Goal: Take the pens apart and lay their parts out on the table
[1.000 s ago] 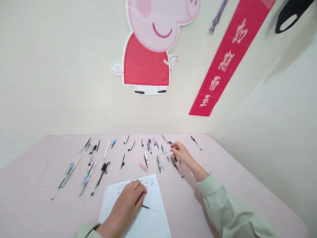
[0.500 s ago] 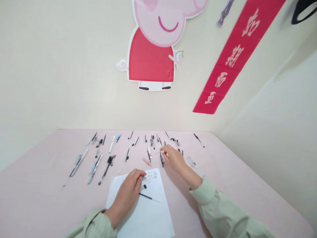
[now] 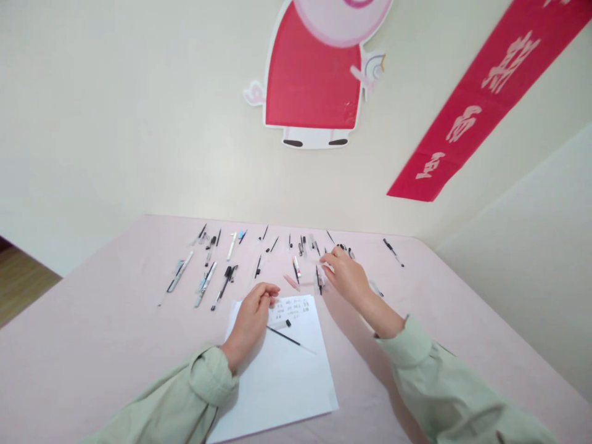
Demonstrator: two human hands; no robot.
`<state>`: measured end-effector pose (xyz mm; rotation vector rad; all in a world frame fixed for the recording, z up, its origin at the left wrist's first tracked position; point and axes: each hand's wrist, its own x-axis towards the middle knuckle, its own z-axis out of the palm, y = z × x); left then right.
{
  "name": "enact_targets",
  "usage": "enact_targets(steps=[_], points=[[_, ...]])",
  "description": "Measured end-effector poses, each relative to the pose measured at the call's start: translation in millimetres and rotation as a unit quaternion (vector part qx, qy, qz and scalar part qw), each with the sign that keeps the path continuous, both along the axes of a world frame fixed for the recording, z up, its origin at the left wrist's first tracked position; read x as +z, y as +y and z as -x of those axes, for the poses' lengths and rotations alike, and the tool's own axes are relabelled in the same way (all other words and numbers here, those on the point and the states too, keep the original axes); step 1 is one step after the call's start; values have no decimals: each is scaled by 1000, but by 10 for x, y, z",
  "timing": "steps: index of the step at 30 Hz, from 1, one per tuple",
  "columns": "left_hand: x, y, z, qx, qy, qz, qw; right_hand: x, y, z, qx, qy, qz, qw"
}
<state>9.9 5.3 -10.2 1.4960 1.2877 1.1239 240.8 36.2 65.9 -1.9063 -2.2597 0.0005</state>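
A stack of white paper [image 3: 296, 376] with handwriting near its top edge lies in front of me. My left hand [image 3: 252, 317] rests on its left part, fingers curled together; whatever may be inside them is hidden. Just right of these fingers, a clear pen piece with a black end [image 3: 288, 323] and a black pen refill [image 3: 284, 335] lie on the paper. Beyond the sheet's top right corner, my right hand [image 3: 345, 274] hovers with thumb and fingers pinched, over a clear pen with black parts [image 3: 319, 280]. Anything in the pinch is too small to make out.
Pens, caps and refills lie in rows across the pink tablecloth [image 3: 129, 345], among them a white pen [image 3: 232, 245], a pink piece [image 3: 291, 282] and a black-ended pen [image 3: 393, 252]. Behind the table rises a wall with a cartoon pig cutout [image 3: 314, 80] and a red banner [image 3: 462, 123].
My view has turned left and downward, so the table and paper sit differently in the frame. The right hand stays near the same pen, fingers pinched; the left hand remains on the paper.
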Motion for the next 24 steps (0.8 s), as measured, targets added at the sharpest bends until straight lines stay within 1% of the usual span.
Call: enact_targets(steps=[2, 4, 5, 7, 9, 12, 15, 17, 19, 21, 24], points=[[4, -2, 4, 28, -12, -6, 1000, -8, -223, 194, 57, 15, 19, 998], [21, -10, 13, 48, -18, -16, 999, -95, -413, 408, 102, 8, 63, 993], [31, -14, 17, 52, -15, -22, 998, -150, -480, 500, 108, -5, 80, 991], [52, -25, 23, 48, 2, -39, 998, -239, -554, 619, 109, -8, 88, 990], [64, -34, 22, 27, 28, -60, 997, -262, -574, 636, 105, 19, 84, 991], [57, -44, 16, -16, 58, -91, 994, -193, -617, 536, 93, 86, 89, 988], [28, -51, 15, -51, 84, -100, 990, -143, -758, 456, 94, 119, 142, 978], [12, -58, 18, -70, 101, -102, 987, -167, -876, 470, 97, 113, 177, 973], [5, -69, 19, -90, 118, -106, 983, -219, -966, 524, 90, 105, 195, 971], [3, -80, 17, -109, 138, -113, 978, -271, -1010, 581, 89, 108, 201, 969], [-5, -88, 7, -133, 172, -124, 968, -308, -1008, 603, 110, 116, 195, 968]])
